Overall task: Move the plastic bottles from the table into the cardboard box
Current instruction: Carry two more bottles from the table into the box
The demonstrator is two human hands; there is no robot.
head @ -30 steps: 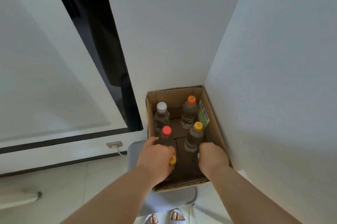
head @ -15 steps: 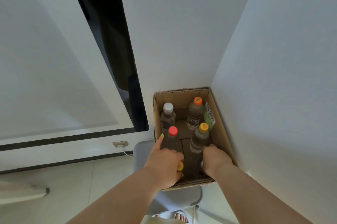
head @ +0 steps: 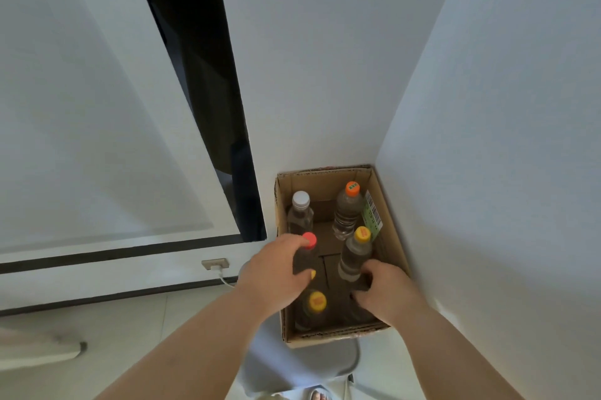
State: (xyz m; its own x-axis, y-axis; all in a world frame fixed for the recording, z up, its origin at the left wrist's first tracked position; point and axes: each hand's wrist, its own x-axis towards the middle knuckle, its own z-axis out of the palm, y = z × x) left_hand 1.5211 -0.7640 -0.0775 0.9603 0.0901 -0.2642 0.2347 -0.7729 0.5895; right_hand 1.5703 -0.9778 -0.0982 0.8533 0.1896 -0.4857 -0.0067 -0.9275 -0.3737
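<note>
— What are the fingers doing?
— Left hand grips the red-capped bottle; right hand clasps the yellow-capped bottle, both inside the cardboard box.
— Any room?
— Tight: the box is wedged into the wall corner. The near yellow-capped bottle, under the left hand half a second ago, now stands free.

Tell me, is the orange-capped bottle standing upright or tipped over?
Upright: the orange-capped bottle stands in the cardboard box's far right corner, cap on top.
</note>
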